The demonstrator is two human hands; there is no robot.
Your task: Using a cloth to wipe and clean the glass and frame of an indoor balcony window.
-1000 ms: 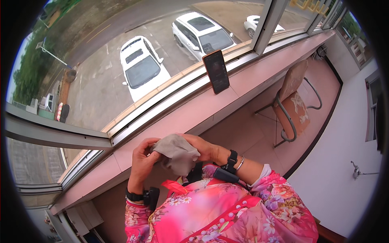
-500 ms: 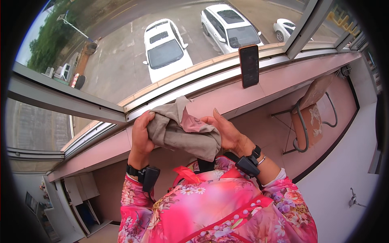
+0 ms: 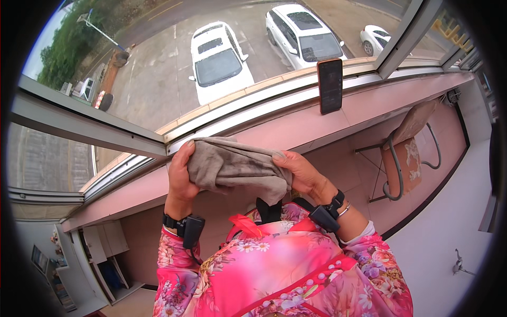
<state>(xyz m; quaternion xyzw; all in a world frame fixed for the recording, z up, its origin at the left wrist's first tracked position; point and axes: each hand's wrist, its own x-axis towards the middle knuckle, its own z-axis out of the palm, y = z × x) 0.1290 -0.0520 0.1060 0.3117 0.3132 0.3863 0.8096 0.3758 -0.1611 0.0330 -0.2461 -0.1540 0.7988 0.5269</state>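
A grey-brown cloth [image 3: 235, 168], limp, creased and loosely folded over itself, spans the centre of the frame. The left hand [image 3: 182, 175] curls closed around its left end; the right hand [image 3: 302, 173] pinches its right end beneath the thumb. At lower left, an open white cabinet [image 3: 114, 239] holds something dark blue [image 3: 111, 276]

Two hands [image 3: 181, 177] [image 3: 302, 173], one grey cloth [image 3: 229, 166] — one phone [image 3: 330, 87], one chair [image 3: 405, 161]
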